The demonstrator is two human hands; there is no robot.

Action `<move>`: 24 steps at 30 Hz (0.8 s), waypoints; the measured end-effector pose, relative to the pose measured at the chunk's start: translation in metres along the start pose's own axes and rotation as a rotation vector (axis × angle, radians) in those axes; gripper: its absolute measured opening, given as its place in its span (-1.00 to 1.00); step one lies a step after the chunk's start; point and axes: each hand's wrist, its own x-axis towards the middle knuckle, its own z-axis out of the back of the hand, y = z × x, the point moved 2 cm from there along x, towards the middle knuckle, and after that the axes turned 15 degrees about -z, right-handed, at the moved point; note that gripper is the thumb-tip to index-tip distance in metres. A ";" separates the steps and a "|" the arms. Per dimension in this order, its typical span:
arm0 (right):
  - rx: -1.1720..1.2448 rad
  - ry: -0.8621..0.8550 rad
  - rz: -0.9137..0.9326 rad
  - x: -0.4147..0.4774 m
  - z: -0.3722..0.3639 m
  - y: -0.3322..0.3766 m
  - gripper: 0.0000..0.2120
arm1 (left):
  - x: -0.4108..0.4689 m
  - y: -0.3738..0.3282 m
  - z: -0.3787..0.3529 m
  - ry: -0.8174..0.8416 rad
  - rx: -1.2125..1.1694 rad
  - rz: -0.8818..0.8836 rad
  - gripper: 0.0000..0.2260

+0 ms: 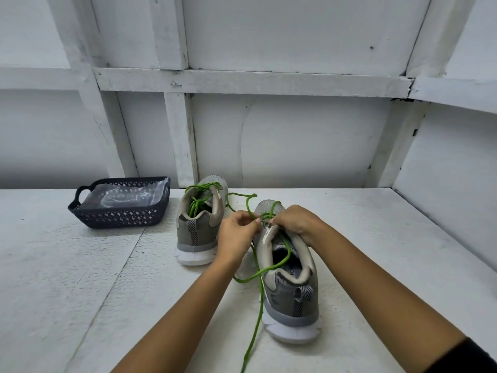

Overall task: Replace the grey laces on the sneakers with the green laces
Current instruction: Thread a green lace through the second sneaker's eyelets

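One round green lace (258,305) is being pinched by the left hand (236,234). The right hand (295,223) is gripping the grey mesh sneaker (294,298).

2 forearms (188,305) run bare to the left hand (236,234) and the right hand (295,222), and a black sleeve (469,356) edge shows on the right arm.
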 end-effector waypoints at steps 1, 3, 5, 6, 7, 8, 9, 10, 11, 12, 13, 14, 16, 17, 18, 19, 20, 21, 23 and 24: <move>0.010 0.003 -0.005 0.001 -0.001 0.000 -0.82 | 0.000 0.000 -0.001 -0.002 0.002 -0.008 -0.81; 0.022 0.012 -0.002 0.004 -0.002 -0.001 -0.84 | 0.002 0.001 -0.002 -0.002 0.037 -0.030 -0.80; 0.033 0.010 0.000 0.004 -0.003 -0.001 -0.85 | 0.003 0.002 -0.002 0.003 0.090 -0.049 -0.81; 0.047 0.010 -0.001 0.004 -0.003 -0.001 -0.85 | 0.004 0.002 -0.002 0.009 0.117 -0.057 -0.81; 0.060 0.013 -0.002 0.004 -0.003 -0.001 -0.86 | 0.005 0.003 -0.002 0.020 0.140 -0.069 -0.82; 0.068 0.015 -0.003 0.004 -0.004 -0.002 -0.88 | 0.005 0.002 -0.002 0.038 0.164 -0.083 -0.84; 0.073 0.015 -0.009 0.002 -0.004 -0.002 -0.89 | 0.006 0.001 -0.001 0.059 0.186 -0.099 -0.85; 0.081 0.009 -0.011 0.003 -0.004 -0.002 -0.85 | 0.006 -0.001 -0.001 0.081 0.209 -0.116 -0.88; 0.086 0.008 -0.013 0.002 -0.003 -0.003 -0.80 | 0.007 -0.002 -0.001 0.103 0.232 -0.132 -0.90; 0.088 0.006 -0.015 0.003 -0.004 -0.003 -0.75 | 0.007 -0.002 -0.001 0.122 0.257 -0.144 -0.92; 0.096 0.007 -0.012 0.002 -0.004 -0.003 -0.72 | 0.008 -0.002 0.000 0.137 0.279 -0.155 -0.93; 0.105 0.008 -0.008 0.002 -0.004 -0.003 -0.71 | 0.008 -0.002 0.000 0.147 0.298 -0.160 -0.94; 0.122 0.013 -0.003 0.001 -0.004 -0.003 -0.71 | 0.009 -0.002 -0.001 0.164 0.326 -0.168 -0.95; 0.132 0.019 -0.003 0.001 -0.005 -0.003 -0.71 | 0.009 -0.002 -0.003 0.174 0.337 -0.177 -0.94; 0.137 0.022 -0.011 0.000 -0.005 -0.002 -0.73 | 0.009 -0.003 -0.004 0.183 0.349 -0.184 -0.93; 0.144 0.025 -0.016 -0.002 -0.004 -0.002 -0.79 | 0.008 -0.004 -0.005 0.191 0.356 -0.183 -0.92; 0.153 0.031 -0.023 -0.003 -0.004 -0.003 -0.87 | 0.008 -0.004 -0.005 0.199 0.352 -0.170 -0.94; 0.164 0.042 -0.032 -0.004 -0.004 -0.004 -0.90 | 0.007 -0.005 -0.006 0.209 0.347 -0.156 -0.98; 0.169 0.051 -0.038 0.000 -0.004 -0.005 -0.89 | 0.006 -0.007 -0.005 0.230 0.348 -0.156 -0.89; 0.168 0.068 -0.034 0.000 -0.004 -0.005 -0.92 | 0.006 -0.006 -0.005 0.253 0.354 -0.170 -0.84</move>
